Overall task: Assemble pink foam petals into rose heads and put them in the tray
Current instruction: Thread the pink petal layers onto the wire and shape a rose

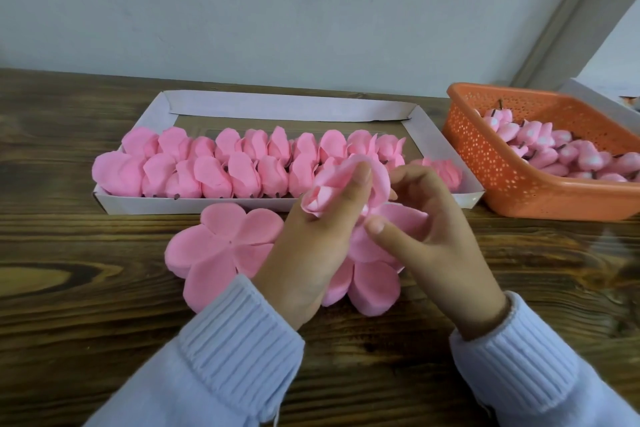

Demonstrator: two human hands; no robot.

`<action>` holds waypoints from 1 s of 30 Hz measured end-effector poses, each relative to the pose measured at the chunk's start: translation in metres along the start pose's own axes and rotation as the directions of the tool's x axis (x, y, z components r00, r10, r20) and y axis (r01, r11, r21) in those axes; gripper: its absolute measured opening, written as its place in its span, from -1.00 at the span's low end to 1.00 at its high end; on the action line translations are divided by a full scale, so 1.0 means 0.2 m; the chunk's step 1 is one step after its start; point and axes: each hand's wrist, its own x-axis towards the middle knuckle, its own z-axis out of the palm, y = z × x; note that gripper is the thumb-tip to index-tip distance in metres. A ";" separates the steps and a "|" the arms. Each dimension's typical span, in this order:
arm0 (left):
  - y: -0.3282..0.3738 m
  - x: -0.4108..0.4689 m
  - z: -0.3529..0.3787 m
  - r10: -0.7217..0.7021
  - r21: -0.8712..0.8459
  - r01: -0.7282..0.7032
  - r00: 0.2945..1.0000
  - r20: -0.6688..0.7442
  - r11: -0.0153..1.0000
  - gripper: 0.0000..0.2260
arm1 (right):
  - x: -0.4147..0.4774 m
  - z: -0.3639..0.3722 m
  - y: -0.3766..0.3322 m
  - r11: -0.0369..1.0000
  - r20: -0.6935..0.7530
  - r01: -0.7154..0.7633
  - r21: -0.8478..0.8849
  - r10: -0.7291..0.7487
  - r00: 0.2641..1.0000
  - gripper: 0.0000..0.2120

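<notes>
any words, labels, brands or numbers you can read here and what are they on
None: no readable text shows. The tray, basket, flat petals, sleeves and the rose head in the left hand are all plain.

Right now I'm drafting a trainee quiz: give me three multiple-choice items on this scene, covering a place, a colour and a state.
1. Relative to the white cardboard tray, the orange perforated plastic basket stands: A) left; B) right; C) inside.
2. The knitted sleeves are: A) light blue; B) red; C) black.
3. The left hand: A) lies flat; B) holds nothing; C) pinches a pink foam rose head.
Key: B, the basket sits off the tray's right end; A, both cuffs are pale blue; C, it grips the rose head.
</notes>
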 end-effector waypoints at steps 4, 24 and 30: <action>0.00 0.00 0.03 -0.010 -0.044 0.012 0.999 0.054 0.999 -0.75 | -0.01 0.01 0.00 0.984 0.048 -0.040 0.174 0.032 0.998 -0.64; 0.03 -0.02 -0.02 0.050 0.297 -0.152 0.944 0.325 0.943 -0.68 | 0.02 -0.01 -0.04 0.808 0.331 -0.301 0.507 0.140 0.933 -0.65; 0.01 -0.01 -0.01 0.113 0.298 -0.184 0.964 0.241 0.937 -0.80 | 0.03 -0.02 -0.02 0.803 0.314 -0.272 0.531 0.112 0.943 -0.70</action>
